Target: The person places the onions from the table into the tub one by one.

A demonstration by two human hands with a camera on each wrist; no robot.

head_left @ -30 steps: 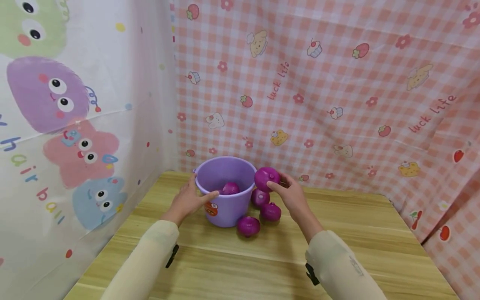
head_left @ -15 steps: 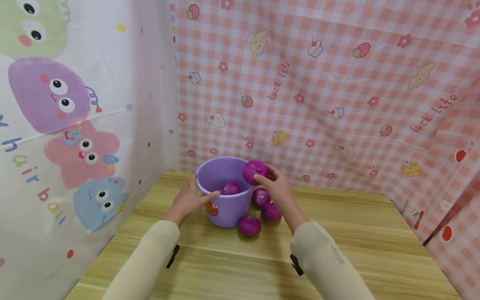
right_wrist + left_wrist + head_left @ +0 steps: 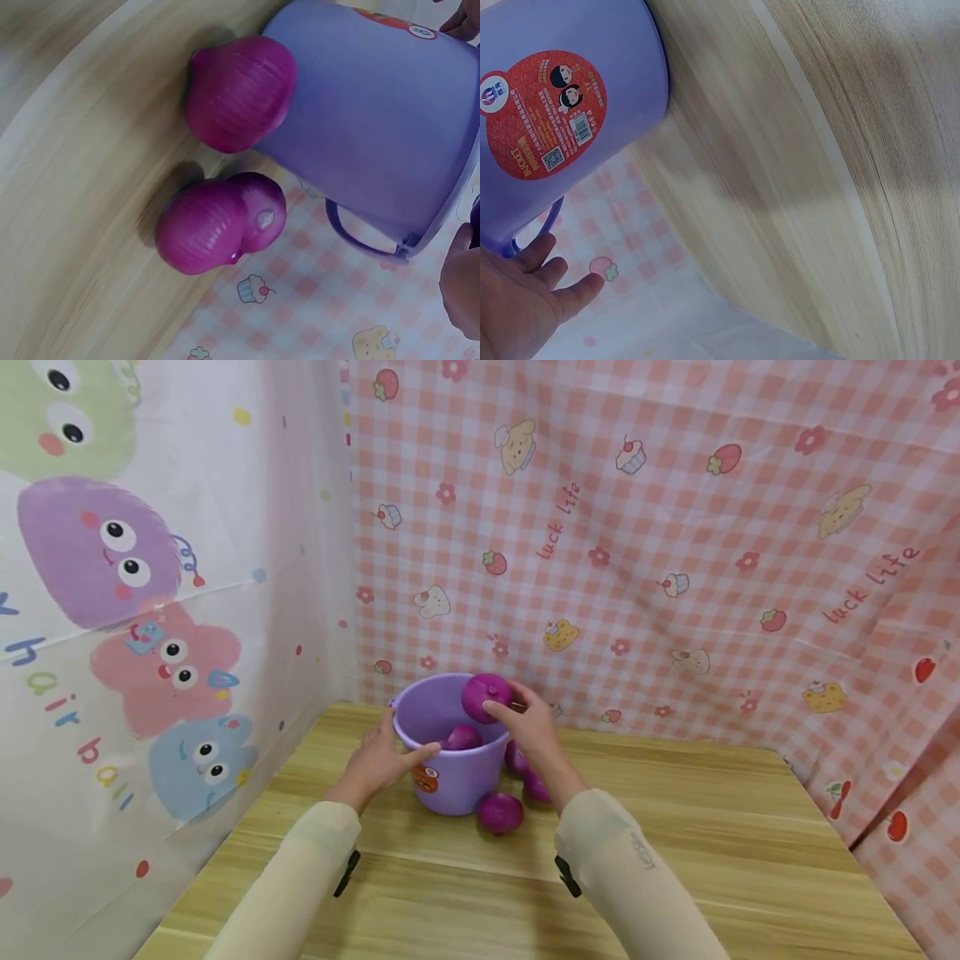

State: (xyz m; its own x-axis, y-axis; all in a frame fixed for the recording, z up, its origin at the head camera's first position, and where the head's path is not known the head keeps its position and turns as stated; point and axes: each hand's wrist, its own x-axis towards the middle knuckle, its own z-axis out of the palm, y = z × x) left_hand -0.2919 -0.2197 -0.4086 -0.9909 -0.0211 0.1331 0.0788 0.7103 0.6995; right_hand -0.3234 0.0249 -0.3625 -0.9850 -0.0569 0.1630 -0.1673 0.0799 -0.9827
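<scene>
A purple bucket [image 3: 459,781] with a red label stands on the table. My left hand [image 3: 373,762] rests against its left side, the thumb stretched along the front rim. In the left wrist view the visible fingers [image 3: 544,266] are fairly straight beside the handle. With my right hand [image 3: 536,727] I hold a red onion [image 3: 483,695] above the right part of the bucket's mouth, pinched between thumb and fingers. Inside the bucket lies another onion [image 3: 463,737]. Three onions sit outside at its right: a front onion [image 3: 240,94] and two touching each other, an onion [image 3: 201,229] and an onion [image 3: 264,210].
The wooden table [image 3: 675,835] runs back to a pink checked cloth [image 3: 637,527]. A white cloth with cartoon figures [image 3: 187,668] hangs at the left. The bucket's handle [image 3: 356,236] hangs down on its far side.
My right hand has carried the held onion leftward and slightly up, from beside the bucket's right rim to above its mouth. The left hand and bucket have stayed in place.
</scene>
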